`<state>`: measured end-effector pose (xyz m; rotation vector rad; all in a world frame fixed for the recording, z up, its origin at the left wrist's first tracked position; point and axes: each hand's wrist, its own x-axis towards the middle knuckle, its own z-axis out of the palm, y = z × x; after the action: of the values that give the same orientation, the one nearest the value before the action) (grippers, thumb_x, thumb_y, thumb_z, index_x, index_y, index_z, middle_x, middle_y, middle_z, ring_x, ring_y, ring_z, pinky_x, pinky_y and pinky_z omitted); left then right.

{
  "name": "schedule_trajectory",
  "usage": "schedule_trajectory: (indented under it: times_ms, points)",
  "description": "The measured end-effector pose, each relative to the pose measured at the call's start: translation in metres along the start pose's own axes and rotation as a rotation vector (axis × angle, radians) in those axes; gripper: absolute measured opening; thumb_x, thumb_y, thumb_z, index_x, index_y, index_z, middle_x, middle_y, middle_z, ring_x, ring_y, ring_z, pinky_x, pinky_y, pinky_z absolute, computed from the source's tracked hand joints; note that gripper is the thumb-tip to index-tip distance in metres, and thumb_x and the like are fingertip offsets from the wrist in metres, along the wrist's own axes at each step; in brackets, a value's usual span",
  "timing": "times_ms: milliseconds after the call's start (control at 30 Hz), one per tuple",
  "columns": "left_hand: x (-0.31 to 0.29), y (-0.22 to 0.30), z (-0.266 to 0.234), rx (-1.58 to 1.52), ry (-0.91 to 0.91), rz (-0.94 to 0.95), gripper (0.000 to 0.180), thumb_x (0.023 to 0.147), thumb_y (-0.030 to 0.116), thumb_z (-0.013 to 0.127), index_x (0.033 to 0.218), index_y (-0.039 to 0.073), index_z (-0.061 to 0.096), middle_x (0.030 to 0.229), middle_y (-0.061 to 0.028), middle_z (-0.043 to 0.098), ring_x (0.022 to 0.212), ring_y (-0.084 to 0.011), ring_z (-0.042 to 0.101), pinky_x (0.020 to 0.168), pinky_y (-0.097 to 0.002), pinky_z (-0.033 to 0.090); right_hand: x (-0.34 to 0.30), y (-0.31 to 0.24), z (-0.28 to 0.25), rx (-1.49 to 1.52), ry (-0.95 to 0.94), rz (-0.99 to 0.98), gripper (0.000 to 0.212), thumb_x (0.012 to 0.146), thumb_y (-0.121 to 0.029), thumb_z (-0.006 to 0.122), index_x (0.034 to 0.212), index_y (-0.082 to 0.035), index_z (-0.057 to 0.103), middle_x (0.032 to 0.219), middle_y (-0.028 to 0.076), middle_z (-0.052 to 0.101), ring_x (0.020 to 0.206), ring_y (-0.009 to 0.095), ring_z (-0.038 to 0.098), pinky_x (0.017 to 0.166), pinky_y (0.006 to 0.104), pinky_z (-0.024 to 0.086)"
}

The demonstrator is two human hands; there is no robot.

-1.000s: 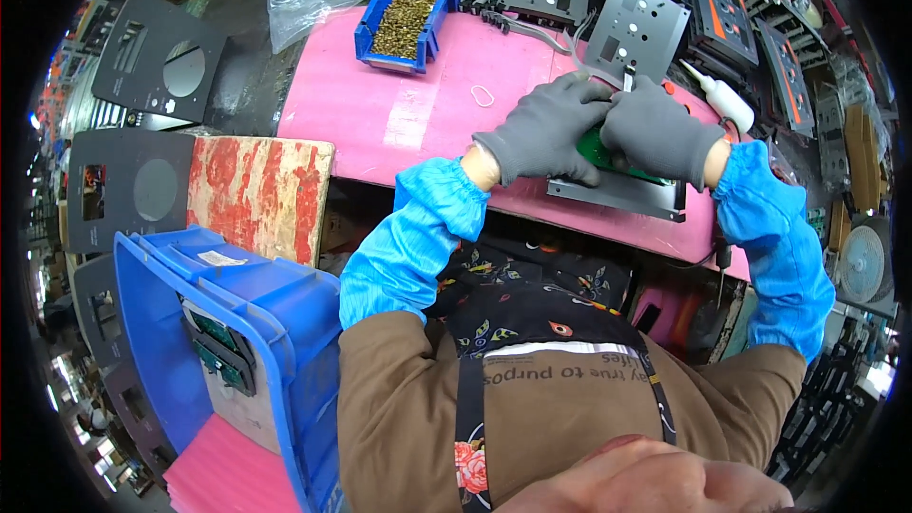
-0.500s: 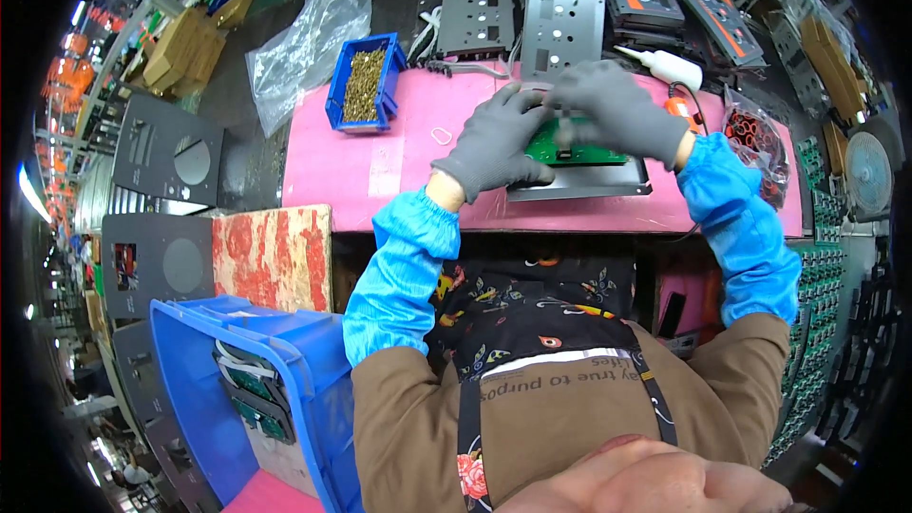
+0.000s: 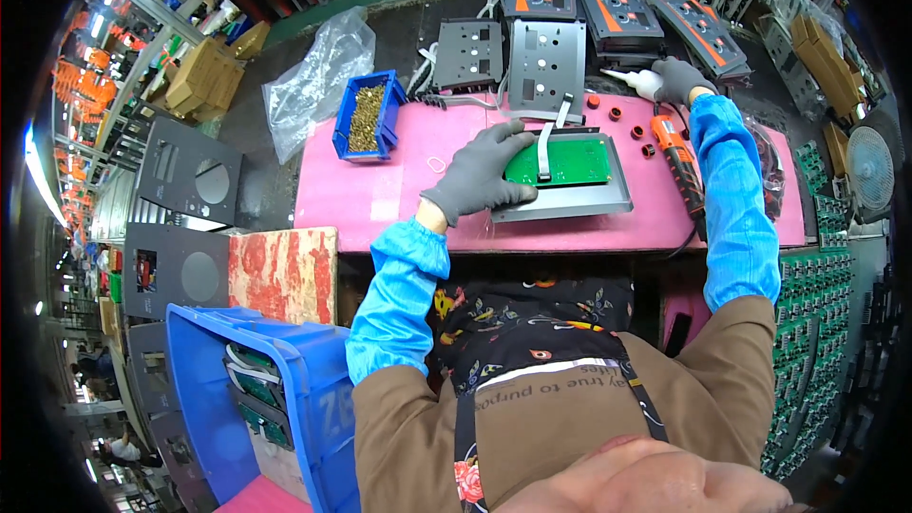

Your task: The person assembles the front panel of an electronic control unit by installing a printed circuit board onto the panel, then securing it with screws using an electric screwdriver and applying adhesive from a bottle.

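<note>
My left hand [image 3: 483, 174], in a grey glove, grips the left side of a shallow grey metal panel [image 3: 608, 201], thumb on the near side and fingers on the far side. In that panel lies a green circuit board [image 3: 575, 161], with a pale ribbon cable [image 3: 543, 154] plugged in near its left end and running away from me. My right hand [image 3: 680, 82], also gloved, is closed around the wide end of a white squeeze bottle [image 3: 644, 84] at the far right of the pink mat. The bottle lies on its side, its nozzle pointing left.
An orange and black electric screwdriver [image 3: 676, 161] lies right of the panel, beside several small dark-red rings [image 3: 616, 114]. A blue bin [image 3: 344, 119] of brass-coloured screws stands at the left. Grey panels [image 3: 546, 66] and orange-striped ones [image 3: 617, 14] lie behind. A large blue crate [image 3: 285, 332] is lower left.
My right hand has left the board and reached far right to the white bottle. The ribbon cable and small rings now show. My left hand stays at the panel.
</note>
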<state>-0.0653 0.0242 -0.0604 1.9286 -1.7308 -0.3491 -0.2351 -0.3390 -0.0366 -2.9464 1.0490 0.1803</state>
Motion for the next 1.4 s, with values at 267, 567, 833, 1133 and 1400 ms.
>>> schedule_trajectory:
  times_ms: [267,567,833,1133,1400]
  points:
    - [-0.002,0.004,0.002,-0.010,0.012,-0.011,0.075,0.066,0.036,0.077,0.130,0.009,0.050,0.138,-0.0165,0.042,0.127,-0.0336,0.042,0.103,-0.0402,0.039,-0.008,-0.006,0.001,-0.067,-0.044,-0.072,0.058,0.063,-0.037,0.077,0.112,-0.008,0.063,0.106,0.020,0.064,0.101,0.036,0.062,0.089,0.0430,0.049]
    - [0.002,0.004,0.003,-0.066,-0.001,-0.011,0.075,0.066,0.038,0.076,0.130,0.009,0.049,0.139,-0.0147,0.040,0.128,-0.0341,0.040,0.104,-0.0409,0.038,-0.003,-0.004,0.028,0.325,-0.091,-0.023,0.053,0.067,-0.032,0.071,0.113,-0.011,0.056,0.100,0.018,0.066,0.093,0.036,0.063,0.081,0.0401,0.048]
    - [0.005,0.004,0.004,-0.066,0.005,-0.003,0.075,0.067,0.036,0.076,0.131,0.008,0.049,0.139,-0.0144,0.040,0.128,-0.0335,0.041,0.103,-0.0406,0.039,-0.089,-0.037,-0.023,0.214,0.476,-0.174,0.057,0.063,-0.011,0.071,0.118,-0.015,0.055,0.109,0.009,0.059,0.104,0.031,0.054,0.086,0.0418,0.048]
    - [0.003,0.003,0.005,-0.065,0.005,-0.041,0.076,0.065,0.035,0.077,0.132,0.011,0.049,0.141,-0.0135,0.039,0.128,-0.0328,0.040,0.103,-0.0400,0.039,-0.250,-0.118,0.011,1.412,-0.339,-0.021,0.062,0.071,-0.019,0.070,0.126,0.001,0.049,0.107,0.009,0.059,0.097,0.015,0.056,0.085,0.0282,0.044]
    - [0.003,0.006,0.004,-0.131,0.013,-0.050,0.076,0.066,0.034,0.077,0.132,0.009,0.048,0.141,-0.0135,0.039,0.128,-0.0332,0.041,0.103,-0.0400,0.040,-0.253,-0.139,0.009,1.656,-0.550,0.097,0.053,0.081,-0.025,0.063,0.122,0.006,0.050,0.093,0.007,0.062,0.075,0.010,0.060,0.064,0.0243,0.049]
